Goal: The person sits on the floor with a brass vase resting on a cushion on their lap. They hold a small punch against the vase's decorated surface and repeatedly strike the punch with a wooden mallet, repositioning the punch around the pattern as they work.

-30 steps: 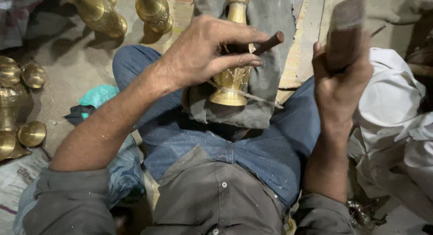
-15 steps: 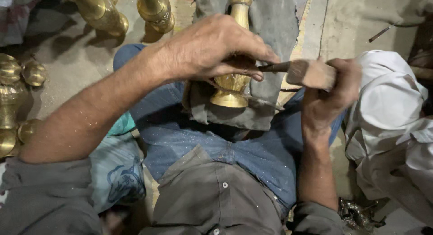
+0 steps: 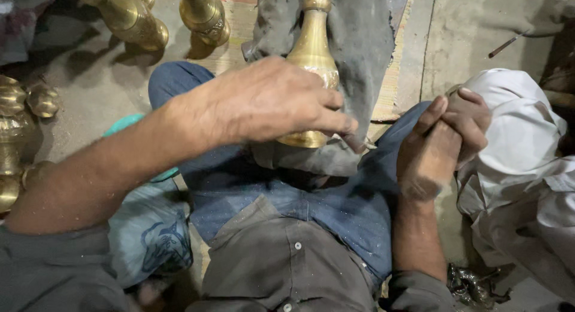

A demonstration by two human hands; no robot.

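1. Dusty concrete floor (image 3: 479, 42) is spreading around a seated person, with finished brass vases (image 3: 132, 18) lying at the top left and more brass pieces (image 3: 18, 120) crowding the left edge.

2. Across the person's lap, a brass vase (image 3: 312, 42) is lying on a grey cloth (image 3: 371, 42), its flared foot pointing toward the body and its neck running away up the frame.

3. Over that foot, the left hand (image 3: 269, 105) is pressing down, its fingers drawn together and apparently pinching a small dark tool (image 3: 359, 143) at the rim; the grip itself is partly hidden.

4. Beside the right thigh, the right hand (image 3: 446, 138) is curling into a tight fist; whatever it is clamping cannot be made out from this angle.

5. Judging by its look, the vase is handling as a heavy, rigid, smooth object, likely to roll on the cloth; the narrow neck or the wide foot is offering the surest hold.

6. Next to the right hand, a white cloth bundle (image 3: 521, 138) is sitting on the floor.
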